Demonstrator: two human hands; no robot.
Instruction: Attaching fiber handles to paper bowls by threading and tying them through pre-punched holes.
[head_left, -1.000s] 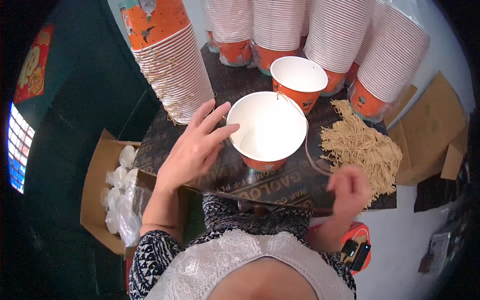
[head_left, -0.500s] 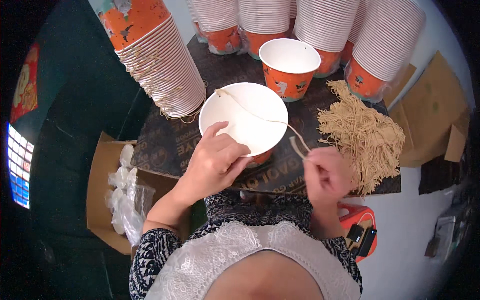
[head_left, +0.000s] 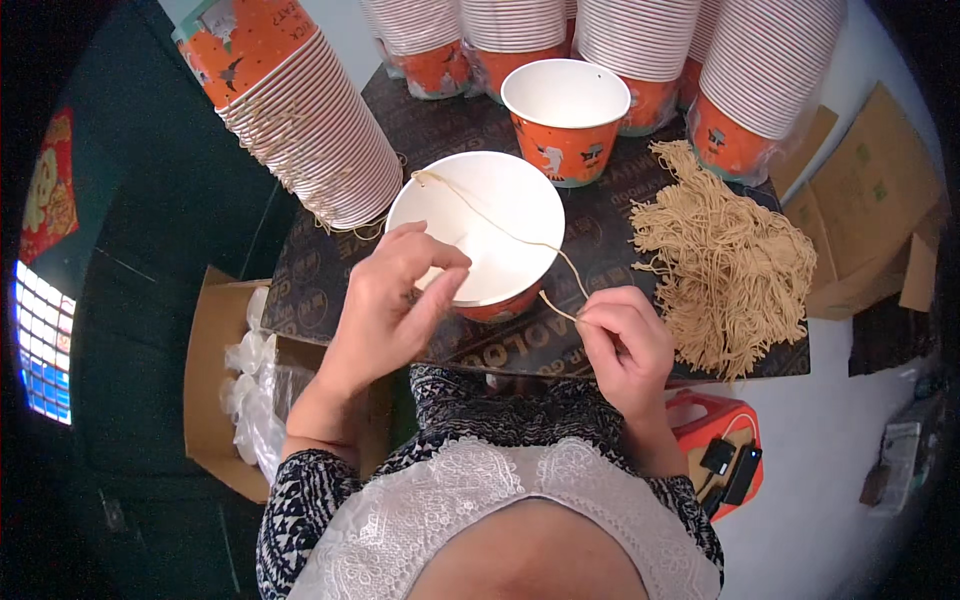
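Note:
A paper bucket [head_left: 500,215], white inside and orange outside, stands at the table's front edge, its mouth facing me. A thin tan cord [head_left: 487,217] is attached at its far-left rim and runs across the mouth to the right. My right hand [head_left: 630,345] pinches that cord near its end, right of the bucket, with a short tip sticking out leftward. My left hand [head_left: 390,300] is over the near-left rim, thumb and forefinger apart, nothing visible between them. Whether its other fingers touch the bucket is hidden.
A pile of tan cords [head_left: 730,270] lies at right. Behind stands another orange bucket [head_left: 565,140], with nested stacks [head_left: 750,70] at the back. A leaning stack [head_left: 330,140] with cords is at left. Below sit a cardboard box [head_left: 205,400] with clear plastic and a red stool [head_left: 745,425].
My left hand has moved slightly left, its thumb and forefinger parting from the rim. My right hand has shifted a little left and up, still pinching the cord.

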